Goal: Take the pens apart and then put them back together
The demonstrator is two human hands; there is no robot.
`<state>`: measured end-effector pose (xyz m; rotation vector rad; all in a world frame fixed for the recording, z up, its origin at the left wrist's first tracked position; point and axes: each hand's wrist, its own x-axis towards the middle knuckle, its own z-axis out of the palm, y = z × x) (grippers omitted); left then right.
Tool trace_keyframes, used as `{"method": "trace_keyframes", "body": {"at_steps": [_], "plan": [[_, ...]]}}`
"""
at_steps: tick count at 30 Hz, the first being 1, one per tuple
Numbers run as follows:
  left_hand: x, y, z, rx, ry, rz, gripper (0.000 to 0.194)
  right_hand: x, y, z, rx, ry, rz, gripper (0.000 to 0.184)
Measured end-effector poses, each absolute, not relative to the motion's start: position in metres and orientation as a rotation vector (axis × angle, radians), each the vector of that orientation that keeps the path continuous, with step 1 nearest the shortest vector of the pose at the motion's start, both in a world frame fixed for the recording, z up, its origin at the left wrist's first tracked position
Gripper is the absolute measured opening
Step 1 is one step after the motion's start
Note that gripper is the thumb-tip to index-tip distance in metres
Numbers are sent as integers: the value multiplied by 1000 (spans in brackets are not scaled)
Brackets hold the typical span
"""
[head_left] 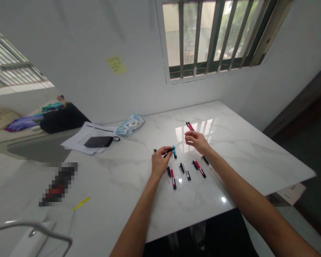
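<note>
My left hand is closed around a black pen piece, from which a thin pale rod sticks out up and to the right. Just beyond the rod's end, my right hand is raised with its fingers curled together. Whatever may be between those fingertips is too small to make out. On the table below lie a red pen barrel, a clear pen barrel and another red barrel, with black pieces beside them. A blue pen barrel rests behind the left fingers. Red pens lie past the right hand.
On the marbled white table, a black pouch sits on papers beside a blue-white soft packet. At left are a pixelated dark object, a yellow strip and a curved metal bar. A barred window is ahead.
</note>
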<state>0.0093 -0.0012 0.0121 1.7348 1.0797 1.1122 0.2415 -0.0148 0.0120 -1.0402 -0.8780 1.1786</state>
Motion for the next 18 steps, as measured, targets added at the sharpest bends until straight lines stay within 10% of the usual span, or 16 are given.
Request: {"method": "trace_keyframes", "body": {"at_steps": [18], "plan": [[9,-1,11,1800,1085,1105,16,238,-17,9,-1137,-1042,1117,39]]}}
